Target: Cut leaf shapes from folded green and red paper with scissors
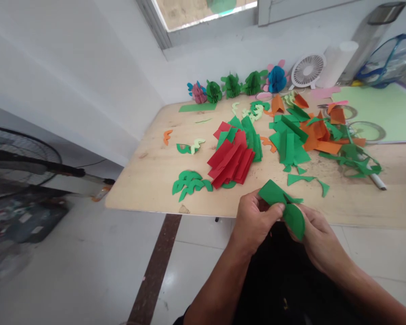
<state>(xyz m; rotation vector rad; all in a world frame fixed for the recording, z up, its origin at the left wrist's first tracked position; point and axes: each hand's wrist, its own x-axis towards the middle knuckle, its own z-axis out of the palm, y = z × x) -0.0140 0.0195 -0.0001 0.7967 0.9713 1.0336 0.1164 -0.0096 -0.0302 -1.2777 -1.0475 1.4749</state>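
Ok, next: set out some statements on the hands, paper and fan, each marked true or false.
1. The left hand holds green paper. True.
2. Red folded papers lie on the wooden table. True.
3. The right hand rests flat on the wooden table. False: it is at the green paper.
4. The white fan lies face down. False: it stands upright.
5. Orange paper lies on the wooden table. True.

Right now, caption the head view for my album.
Left hand pinches green paper, right hand against it, near folded red sheets on a wooden table.
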